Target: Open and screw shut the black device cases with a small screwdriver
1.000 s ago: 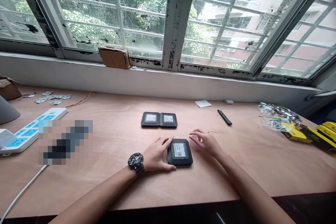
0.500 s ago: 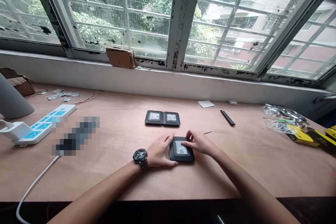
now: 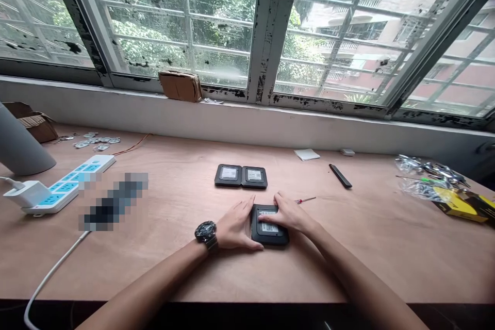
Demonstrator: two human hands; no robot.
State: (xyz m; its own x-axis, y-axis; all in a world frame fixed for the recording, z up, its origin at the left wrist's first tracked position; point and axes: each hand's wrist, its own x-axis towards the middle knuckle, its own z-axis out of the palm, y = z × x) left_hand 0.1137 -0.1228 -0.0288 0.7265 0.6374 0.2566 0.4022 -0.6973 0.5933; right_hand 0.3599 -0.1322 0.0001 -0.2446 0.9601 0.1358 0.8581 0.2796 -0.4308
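Observation:
A flat black rounded-corner device (image 3: 275,236) with a white label lies on the plywood table (image 3: 359,252), directly in front of me. My left hand (image 3: 237,227), with a black wristwatch (image 3: 205,231) above it, holds the device's left edge. My right hand (image 3: 288,214) rests over its top, fingers covering part of the label. Two similar black devices (image 3: 241,176) sit side by side farther back, out of reach of my fingers. A small red-handled screwdriver (image 3: 305,200) lies just beyond my right hand.
A blue-and-white power strip (image 3: 65,183) with a white charger (image 3: 27,194) lies left, beside a pixelated patch (image 3: 114,202). A black bar (image 3: 340,176) and white paper (image 3: 307,154) lie farther back. Plastic bags of metal parts (image 3: 425,174) and a yellow box (image 3: 462,206) lie right.
My right hand has moved from beside the device onto its top, and my left hand stays on its edge. The view has shifted slightly, bringing the screwdriver into sight.

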